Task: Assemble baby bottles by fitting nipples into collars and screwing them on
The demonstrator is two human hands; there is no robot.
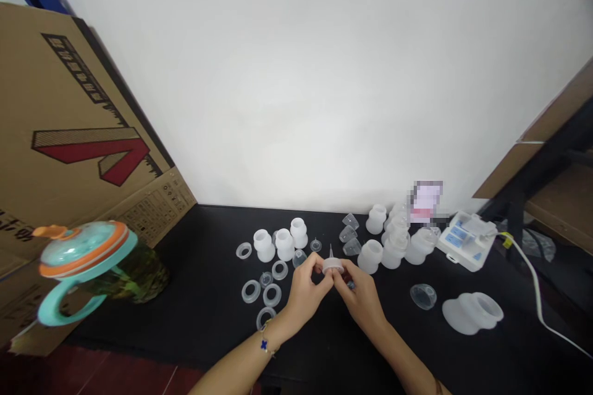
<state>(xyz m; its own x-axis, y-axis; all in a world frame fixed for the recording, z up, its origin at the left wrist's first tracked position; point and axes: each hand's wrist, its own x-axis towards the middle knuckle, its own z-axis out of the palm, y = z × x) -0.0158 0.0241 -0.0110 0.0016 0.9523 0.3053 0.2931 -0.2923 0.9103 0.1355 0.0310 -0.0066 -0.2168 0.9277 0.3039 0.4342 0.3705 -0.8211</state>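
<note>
Between the fingertips of both hands is a white ring cap with a thin, pointed clear tip standing up from it. My left hand pinches it from the left. From the right, my right hand is closed on the same cap, thumbs close together at its near side. Several loose white rings lie left of my left hand, with a small clear pointed piece among them. Another such piece lies just beyond the hands. White wide-necked bottles stand behind the rings.
More white bottles and clear covers are grouped to the right. One bottle lies tilted near a clear dome. A white box with a cable sits at the right. A lidded jug and cardboard box occupy the left.
</note>
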